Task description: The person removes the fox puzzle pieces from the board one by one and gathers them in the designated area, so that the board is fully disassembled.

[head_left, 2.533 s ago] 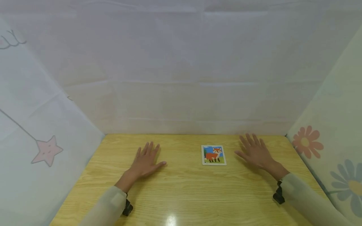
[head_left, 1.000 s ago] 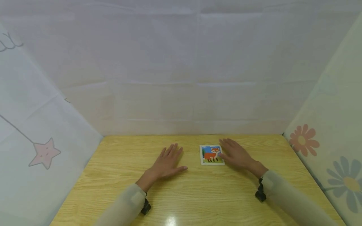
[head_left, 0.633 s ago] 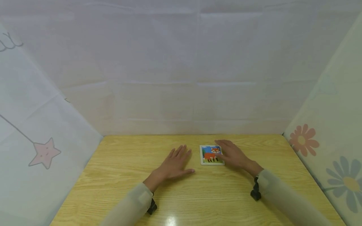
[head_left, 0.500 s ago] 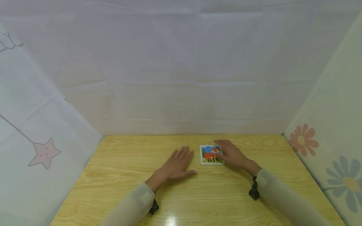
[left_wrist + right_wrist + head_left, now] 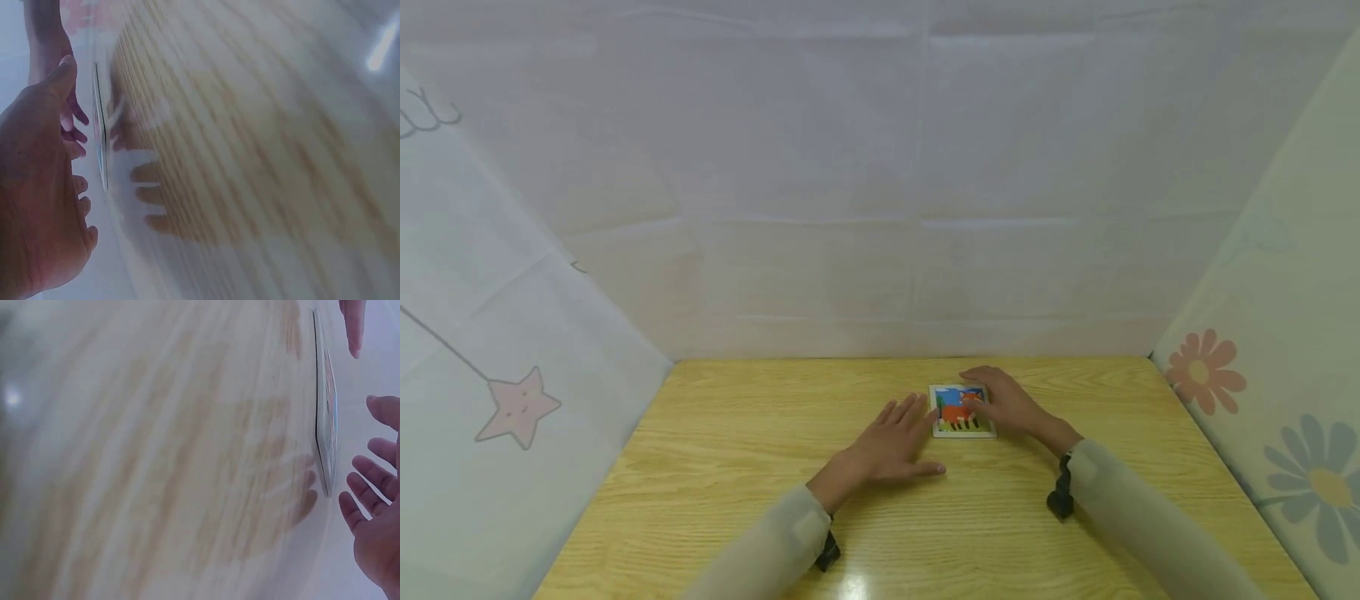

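- Far to the left of the fox card, you have a pink star (image 5: 518,407), printed on the pale side cloth (image 5: 467,333).
- Nearer, but to the left of the card and on your side of it, comes your left sleeve (image 5: 767,542), and at its cuff a small black device (image 5: 828,552).
- Your left hand (image 5: 887,446) is just beside the card, on its left. It is released: the fingers are quite straight, and the thumb is spread out below the card. From above, one fingertip overlaps the left edge, but the left wrist view shows a gap between them.
- The fox card (image 5: 951,417) lies flat on the wooden table (image 5: 715,467), between your two hands. An orange fox is on it, inside a white border. Behind the card, the white back cloth (image 5: 805,167) rises.
- Your right hand (image 5: 1011,404) hovers at the right side of the card, its fingers spread and softly bent. It is also released, and the right wrist view shows these fingers apart from the card.
- Well to the right of the card, a red flower (image 5: 1202,367) and a blue-grey flower (image 5: 1330,487) are printed on the other side cloth.
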A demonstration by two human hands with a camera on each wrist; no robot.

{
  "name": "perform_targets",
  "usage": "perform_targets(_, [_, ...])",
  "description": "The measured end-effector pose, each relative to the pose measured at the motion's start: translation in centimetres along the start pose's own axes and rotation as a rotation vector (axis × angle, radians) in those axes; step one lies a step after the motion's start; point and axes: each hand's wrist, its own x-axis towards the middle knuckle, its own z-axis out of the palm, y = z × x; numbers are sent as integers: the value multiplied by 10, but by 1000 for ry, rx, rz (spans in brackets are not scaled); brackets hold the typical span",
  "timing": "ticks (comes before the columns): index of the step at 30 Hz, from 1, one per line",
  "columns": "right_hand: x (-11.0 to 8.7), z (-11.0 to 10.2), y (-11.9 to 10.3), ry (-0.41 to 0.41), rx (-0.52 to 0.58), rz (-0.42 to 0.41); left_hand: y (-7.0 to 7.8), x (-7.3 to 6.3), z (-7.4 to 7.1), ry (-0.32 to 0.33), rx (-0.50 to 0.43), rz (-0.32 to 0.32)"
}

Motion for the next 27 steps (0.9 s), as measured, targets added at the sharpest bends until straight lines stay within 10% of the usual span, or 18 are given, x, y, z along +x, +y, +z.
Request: perform_targets(27, [22,5,-2,-85,210,32,19,9,10,-79,22,63])
